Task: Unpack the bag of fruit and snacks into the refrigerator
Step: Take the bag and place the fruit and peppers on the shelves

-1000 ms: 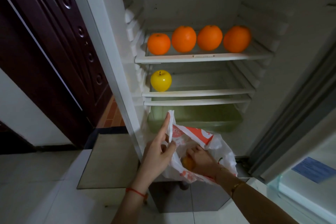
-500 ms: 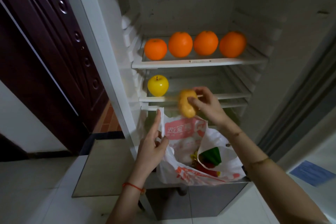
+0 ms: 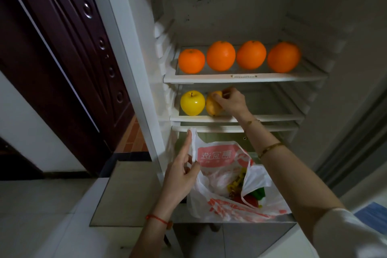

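Dark panelled door (image 3: pixel 69 52) at far left, standing beside the open refrigerator (image 3: pixel 134 73); no part in the task. Next, low in view, left hand (image 3: pixel 181 178) raised at the mouth of the plastic bag (image 3: pixel 217 186), thumb and curled fingers pinching the near handle loop, index finger pointing straight up along it. Bag resting on a flat ledge at the foot of the refrigerator compartment, mouth held open and facing up; green, red and yellow items visible inside, kind not determinable. On the middle shelf (image 3: pixel 261 118), at its left end, yellow apple (image 3: pixel 192 103) upright, stem up. Just beside it to the right, touching or very nearly so, yellow-orange fruit (image 3: pixel 212 106), long axis roughly upright, base apparently on the shelf. Right hand (image 3: pixel 231 101) reaching in from the right, fingers curled over the top and right flank of that fruit, grip not yet released. Above, on the top shelf (image 3: pixel 245 78), four oranges (image 3: pixel 221 56) in a row, left to right. Judgement: placing step near complete; release wanted, then withdrawal to the right and downward to the bag, which lies directly below and nearer the body. Right hand free for the next pick; left hand nearer the bag but occupied with the handle. Risk: fruit toppling against the apple on release.
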The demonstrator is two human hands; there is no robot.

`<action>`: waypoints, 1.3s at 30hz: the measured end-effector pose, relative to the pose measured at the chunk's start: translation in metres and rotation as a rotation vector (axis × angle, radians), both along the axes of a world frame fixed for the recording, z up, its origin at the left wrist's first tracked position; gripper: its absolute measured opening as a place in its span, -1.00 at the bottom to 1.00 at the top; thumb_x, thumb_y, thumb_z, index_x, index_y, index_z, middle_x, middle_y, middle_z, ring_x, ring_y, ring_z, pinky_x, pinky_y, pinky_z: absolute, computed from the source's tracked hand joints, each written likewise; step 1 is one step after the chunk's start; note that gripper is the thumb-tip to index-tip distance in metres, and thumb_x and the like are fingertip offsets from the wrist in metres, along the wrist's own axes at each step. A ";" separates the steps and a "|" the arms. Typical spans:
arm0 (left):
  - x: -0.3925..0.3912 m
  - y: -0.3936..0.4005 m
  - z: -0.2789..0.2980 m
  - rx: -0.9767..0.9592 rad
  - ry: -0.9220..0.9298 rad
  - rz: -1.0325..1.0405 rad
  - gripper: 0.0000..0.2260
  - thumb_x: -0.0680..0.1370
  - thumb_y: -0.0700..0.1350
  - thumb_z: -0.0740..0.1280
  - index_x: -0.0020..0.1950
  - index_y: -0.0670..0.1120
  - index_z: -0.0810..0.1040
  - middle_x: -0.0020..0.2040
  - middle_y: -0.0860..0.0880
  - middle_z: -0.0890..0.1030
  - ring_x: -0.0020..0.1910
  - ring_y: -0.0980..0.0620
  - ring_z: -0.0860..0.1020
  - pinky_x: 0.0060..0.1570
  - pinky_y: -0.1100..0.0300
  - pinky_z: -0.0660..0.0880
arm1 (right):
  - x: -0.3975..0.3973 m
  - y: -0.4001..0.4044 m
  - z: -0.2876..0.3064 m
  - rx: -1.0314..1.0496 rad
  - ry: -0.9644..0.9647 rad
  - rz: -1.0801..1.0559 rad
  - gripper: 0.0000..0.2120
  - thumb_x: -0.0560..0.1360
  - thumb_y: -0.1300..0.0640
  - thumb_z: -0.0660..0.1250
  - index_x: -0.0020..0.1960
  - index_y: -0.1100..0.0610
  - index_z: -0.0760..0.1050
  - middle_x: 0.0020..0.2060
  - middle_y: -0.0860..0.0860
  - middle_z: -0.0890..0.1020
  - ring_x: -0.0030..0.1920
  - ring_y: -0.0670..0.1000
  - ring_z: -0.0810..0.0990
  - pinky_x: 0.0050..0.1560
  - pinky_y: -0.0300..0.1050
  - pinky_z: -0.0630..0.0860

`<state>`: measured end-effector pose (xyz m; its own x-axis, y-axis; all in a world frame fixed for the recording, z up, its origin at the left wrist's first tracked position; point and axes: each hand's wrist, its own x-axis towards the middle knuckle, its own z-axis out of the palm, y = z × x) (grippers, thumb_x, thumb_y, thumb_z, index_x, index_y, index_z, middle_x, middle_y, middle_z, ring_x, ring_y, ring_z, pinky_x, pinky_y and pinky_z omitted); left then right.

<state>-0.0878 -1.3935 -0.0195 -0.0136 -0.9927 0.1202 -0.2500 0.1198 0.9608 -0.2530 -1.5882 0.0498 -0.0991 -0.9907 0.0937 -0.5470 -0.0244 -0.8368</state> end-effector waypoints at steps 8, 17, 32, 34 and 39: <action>-0.001 0.002 0.001 0.007 -0.008 0.009 -0.27 0.61 -0.20 0.28 0.46 0.51 0.03 0.01 -0.41 0.55 -0.06 -0.47 0.55 -0.17 -0.39 0.54 | -0.013 0.007 -0.006 -0.067 -0.017 -0.023 -0.43 0.51 -0.20 0.32 0.28 0.23 0.43 0.14 0.12 0.59 0.15 0.09 0.57 0.16 -0.08 0.50; -0.009 0.012 0.005 -0.017 -0.008 0.008 -0.25 0.60 -0.25 0.25 0.46 0.52 0.05 -0.12 -0.43 0.51 -0.17 -0.45 0.51 -0.20 -0.36 0.53 | -0.048 0.088 -0.017 -0.477 -0.001 -0.065 -0.76 0.57 0.08 0.31 -0.21 0.20 0.47 -0.36 0.06 0.56 -0.35 -0.05 0.50 -0.32 -0.27 0.39; -0.019 0.045 0.004 -0.013 0.010 -0.128 -0.29 0.62 -0.26 0.26 0.53 0.38 0.06 -0.04 0.08 0.67 -0.29 -0.04 0.57 -0.29 0.08 0.59 | -0.075 0.153 -0.139 0.454 0.760 0.646 -0.70 0.57 -0.04 0.27 0.08 0.21 0.49 0.00 0.07 0.61 -0.07 0.02 0.54 0.02 -0.12 0.52; -0.017 0.046 0.002 -0.010 0.001 -0.141 -0.30 0.62 -0.25 0.27 0.54 0.36 0.06 -0.14 0.12 0.66 -0.37 -0.02 0.49 -0.37 0.15 0.51 | -0.085 0.153 -0.154 0.495 0.848 0.594 -0.65 0.51 -0.05 0.34 0.12 0.20 0.48 0.06 0.10 0.62 0.01 0.07 0.59 0.10 -0.09 0.55; -0.018 0.052 0.004 -0.023 -0.072 -0.159 -0.30 0.62 -0.25 0.28 0.57 0.28 0.03 -0.44 0.22 0.46 -0.46 0.19 0.30 -0.44 0.30 0.31 | -0.088 0.165 -0.191 0.362 1.025 0.524 -0.45 0.46 -0.25 0.29 0.29 0.10 0.44 0.24 0.10 0.53 0.23 0.14 0.51 0.31 0.00 0.44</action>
